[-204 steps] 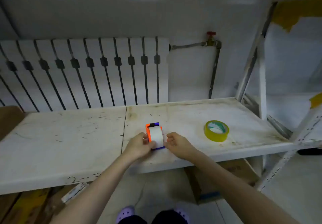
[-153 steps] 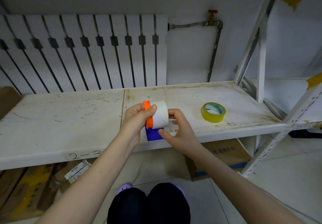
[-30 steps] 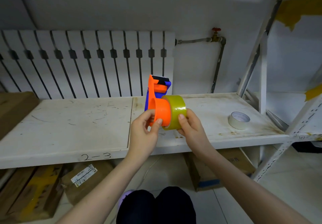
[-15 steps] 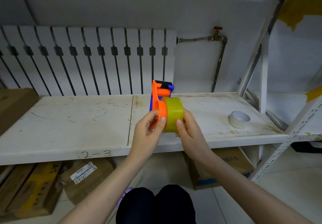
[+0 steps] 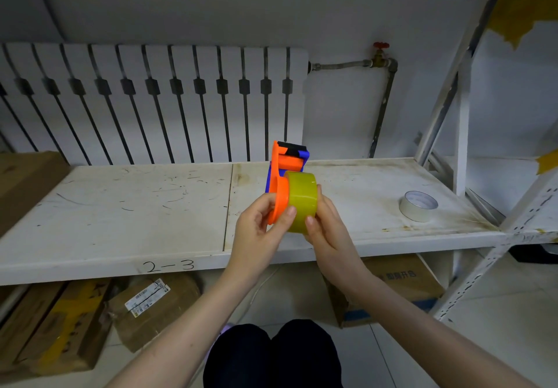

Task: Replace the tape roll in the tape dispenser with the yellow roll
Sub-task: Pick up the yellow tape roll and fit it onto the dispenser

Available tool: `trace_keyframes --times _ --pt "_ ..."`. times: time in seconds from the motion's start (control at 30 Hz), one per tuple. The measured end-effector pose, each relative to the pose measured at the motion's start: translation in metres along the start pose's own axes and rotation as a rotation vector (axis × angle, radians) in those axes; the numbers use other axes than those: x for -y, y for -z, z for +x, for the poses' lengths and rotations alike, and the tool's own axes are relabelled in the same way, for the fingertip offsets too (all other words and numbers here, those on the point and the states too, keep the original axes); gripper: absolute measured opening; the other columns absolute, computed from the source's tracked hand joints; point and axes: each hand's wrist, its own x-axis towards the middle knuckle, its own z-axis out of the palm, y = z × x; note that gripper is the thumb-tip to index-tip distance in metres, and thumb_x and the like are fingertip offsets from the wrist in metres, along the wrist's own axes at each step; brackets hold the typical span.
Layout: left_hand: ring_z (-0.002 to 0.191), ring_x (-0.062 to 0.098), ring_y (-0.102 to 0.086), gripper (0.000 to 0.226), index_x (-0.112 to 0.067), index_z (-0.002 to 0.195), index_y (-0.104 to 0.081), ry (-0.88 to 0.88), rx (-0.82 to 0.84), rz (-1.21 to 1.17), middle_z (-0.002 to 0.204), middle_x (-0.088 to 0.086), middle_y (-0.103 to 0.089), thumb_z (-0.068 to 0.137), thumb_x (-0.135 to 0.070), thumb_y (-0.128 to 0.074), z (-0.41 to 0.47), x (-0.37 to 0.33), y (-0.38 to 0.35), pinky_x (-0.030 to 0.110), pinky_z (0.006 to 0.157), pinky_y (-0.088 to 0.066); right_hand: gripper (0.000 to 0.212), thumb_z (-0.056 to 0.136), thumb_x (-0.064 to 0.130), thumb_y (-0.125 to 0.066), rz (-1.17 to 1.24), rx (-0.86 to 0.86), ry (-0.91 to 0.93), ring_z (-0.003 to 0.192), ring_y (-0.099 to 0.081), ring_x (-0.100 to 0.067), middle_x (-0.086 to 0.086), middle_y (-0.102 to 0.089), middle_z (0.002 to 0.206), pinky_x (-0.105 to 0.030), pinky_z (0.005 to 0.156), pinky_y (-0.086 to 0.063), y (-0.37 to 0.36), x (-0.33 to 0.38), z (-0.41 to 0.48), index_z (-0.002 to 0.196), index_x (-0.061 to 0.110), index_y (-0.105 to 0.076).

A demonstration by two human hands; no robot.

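Knees in dark trousers sit lowest, above a tiled floor with taped cardboard boxes. Left hand and right hand each have their grip closed on the orange-and-blue plastic tape dispenser and the glossy yellow tape roll seated on it, held above the scuffed white shelf marked "2-3". A white tape roll lies right; behind stands a white radiator.

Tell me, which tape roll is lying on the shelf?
The white roll, lying flat on the shelf at the right, untouched. The yellow roll is on the orange dispenser, held up by both hands.
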Motion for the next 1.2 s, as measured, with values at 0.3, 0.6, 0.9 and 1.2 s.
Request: trace_keyframes --times 0.3,0.6,0.9,1.2 --pt "0.084 0.009 -0.066 0.013 -0.006 0.098 -0.064 0.063 -0.041 -0.058 0.089 0.004 -0.069 0.085 -0.008 -0.063 -0.001 -0.001 -0.005 0.022 0.076 -0.054 0.057 0.094 0.029 -0.037 -0.022 0.018 0.057 0.119 -0.041 0.006 0.004 -0.041 0.132 -0.013 0.100 -0.040 -0.003 0.007 0.001 0.146 0.023 -0.015" --pt "0.089 0.005 -0.067 0.018 -0.020 0.101 -0.062 0.093 0.036 -0.069 0.098 0.001 -0.069 0.087 -0.009 -0.059 0.003 0.000 0.003 0.018 0.074 -0.054 0.038 0.097 0.034 -0.037 0.058 -0.182 -0.105 0.122 -0.045 -0.004 0.001 -0.039 0.139 -0.011 0.088 -0.043 0.009 -0.011 0.009 0.134 0.028 -0.034" --pt "0.108 0.015 -0.063 0.035 -0.011 0.120 -0.055 0.151 0.185 -0.020 0.116 0.009 -0.065 0.087 -0.002 -0.058 0.000 0.011 0.002 0.023 0.087 -0.053 0.060 0.093 0.056 -0.020 0.590 0.117 -0.718 0.111 -0.057 -0.027 -0.010 -0.053 0.129 -0.043 0.102 -0.038 0.007 -0.025 0.019 0.137 0.018 -0.038" --pt "0.115 0.024 -0.061 0.046 -0.008 0.121 -0.055 0.265 0.182 0.033 0.121 0.014 -0.064 0.078 0.009 -0.064 0.010 0.042 0.011 0.036 0.098 -0.050 0.080 0.091 0.060 -0.004 0.170 0.305 -0.757 0.092 -0.065 -0.020 -0.018 -0.062 0.121 -0.023 0.075 -0.048 0.008 -0.031 0.023 0.122 0.008 -0.056"
